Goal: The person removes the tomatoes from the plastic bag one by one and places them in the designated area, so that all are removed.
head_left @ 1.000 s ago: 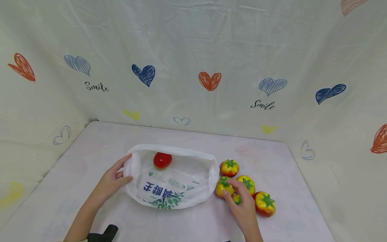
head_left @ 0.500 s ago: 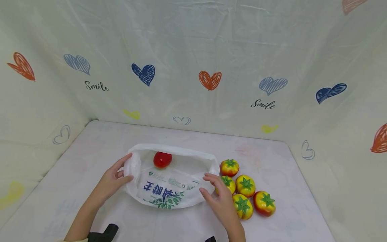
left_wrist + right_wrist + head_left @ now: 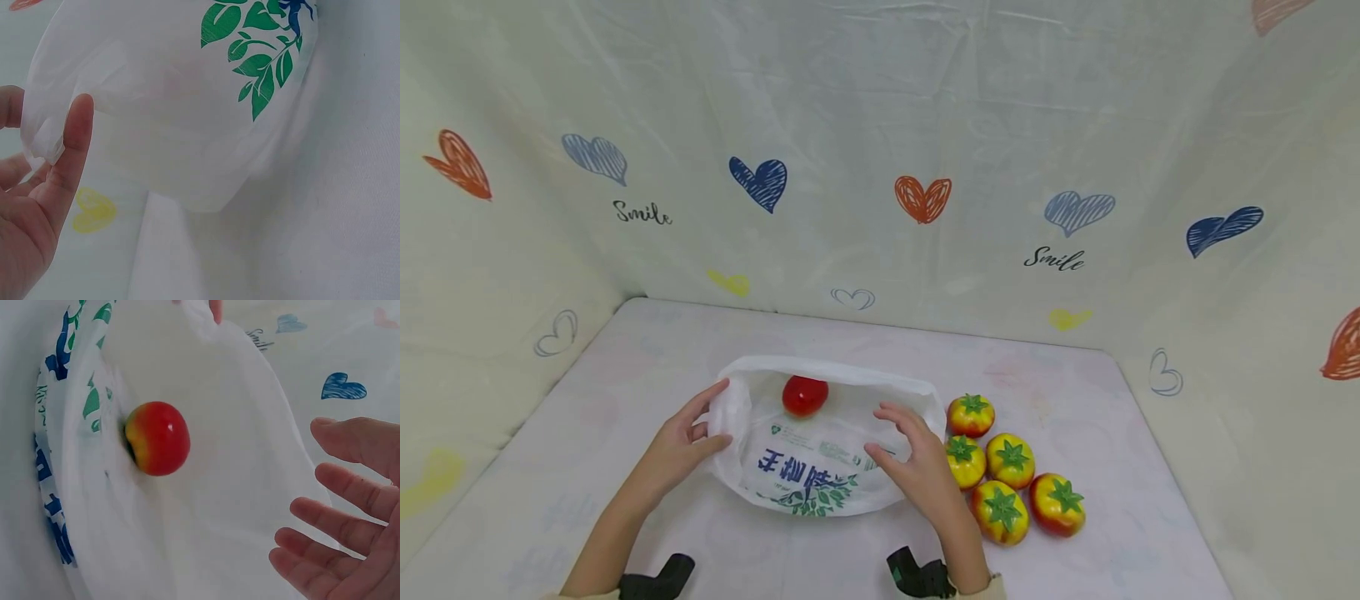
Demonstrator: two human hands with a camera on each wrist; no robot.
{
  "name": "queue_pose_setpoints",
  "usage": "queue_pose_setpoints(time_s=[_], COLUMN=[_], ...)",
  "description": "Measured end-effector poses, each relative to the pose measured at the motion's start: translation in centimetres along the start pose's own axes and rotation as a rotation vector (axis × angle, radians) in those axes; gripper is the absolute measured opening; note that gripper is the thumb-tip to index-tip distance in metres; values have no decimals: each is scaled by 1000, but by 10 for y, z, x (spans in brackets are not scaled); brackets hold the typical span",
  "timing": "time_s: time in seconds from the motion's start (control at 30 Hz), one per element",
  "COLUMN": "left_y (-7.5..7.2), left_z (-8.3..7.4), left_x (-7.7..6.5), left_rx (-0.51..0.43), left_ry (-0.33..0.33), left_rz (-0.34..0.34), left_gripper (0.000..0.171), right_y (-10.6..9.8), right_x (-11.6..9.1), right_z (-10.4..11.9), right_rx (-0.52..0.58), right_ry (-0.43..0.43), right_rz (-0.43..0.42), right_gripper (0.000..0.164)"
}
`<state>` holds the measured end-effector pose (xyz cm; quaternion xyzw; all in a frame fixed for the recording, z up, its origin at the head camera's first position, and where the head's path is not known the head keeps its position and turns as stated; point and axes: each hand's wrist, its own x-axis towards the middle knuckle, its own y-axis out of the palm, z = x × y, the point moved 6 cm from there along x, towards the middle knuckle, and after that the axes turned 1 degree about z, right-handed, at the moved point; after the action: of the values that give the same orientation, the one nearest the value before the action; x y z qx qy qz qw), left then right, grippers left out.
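Note:
A white plastic bag (image 3: 865,492) with blue lettering and a green leaf print stands with its mouth wide. My left hand (image 3: 676,446) holds its left rim, thumb on one side and fingers on the other, as the left wrist view also shows. Inside lies one red tomato (image 3: 805,396), yellow at one end in the right wrist view. Over the right part of the mouth is my right hand (image 3: 921,462), fingers spread and nothing in them. Right of the bag sit several yellow-red tomatoes with green star-shaped tops, the nearest tomato (image 3: 1000,512) beside my right wrist.
The bag and tomatoes rest on a pale table (image 3: 805,558). Behind it and at both sides hangs a light curtain (image 3: 850,108) printed with hearts. Black devices (image 3: 917,575) are strapped at both wrists.
My right hand has moved left from among the tomatoes to over the bag's mouth, uncovering the front tomato. The left hand stays on the rim and the bag holds its shape.

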<state>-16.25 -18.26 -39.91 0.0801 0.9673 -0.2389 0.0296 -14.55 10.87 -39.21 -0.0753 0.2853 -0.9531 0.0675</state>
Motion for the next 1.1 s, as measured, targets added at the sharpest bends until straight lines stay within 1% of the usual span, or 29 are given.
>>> queue_pose_setpoints(time_s=[0.1, 0.27, 0.4, 0.5, 0.67, 0.87, 0.93, 1.1], left_y=[0, 0, 0, 0, 0, 0, 0, 1], left_z=[0, 0, -1, 0, 1, 1, 1, 0], left_x=[1, 1, 2, 2, 2, 1, 1, 1], left_rx=[1, 4, 5, 3, 6, 3, 2, -8], left_ry=[2, -3, -8, -10, -15, -11, -7, 1], left_rz=[0, 2, 5, 5, 2, -2, -4, -2], left_gripper=[70, 70, 70, 70, 70, 71, 71, 71], right_y=[3, 15, 25, 32, 42, 55, 59, 71], right_x=[7, 24, 41, 51, 63, 72, 75, 83], right_z=[1, 3, 5, 7, 11, 12, 12, 11], right_rx=[9, 30, 8, -14, -59, -68, -72, -121], right_ry=[-4, -21, -39, -34, -52, -67, -84, -128], right_rz=[42, 160, 245, 290, 336, 378, 384, 407], right_gripper=[46, 50, 51, 52, 53, 53, 53, 54])
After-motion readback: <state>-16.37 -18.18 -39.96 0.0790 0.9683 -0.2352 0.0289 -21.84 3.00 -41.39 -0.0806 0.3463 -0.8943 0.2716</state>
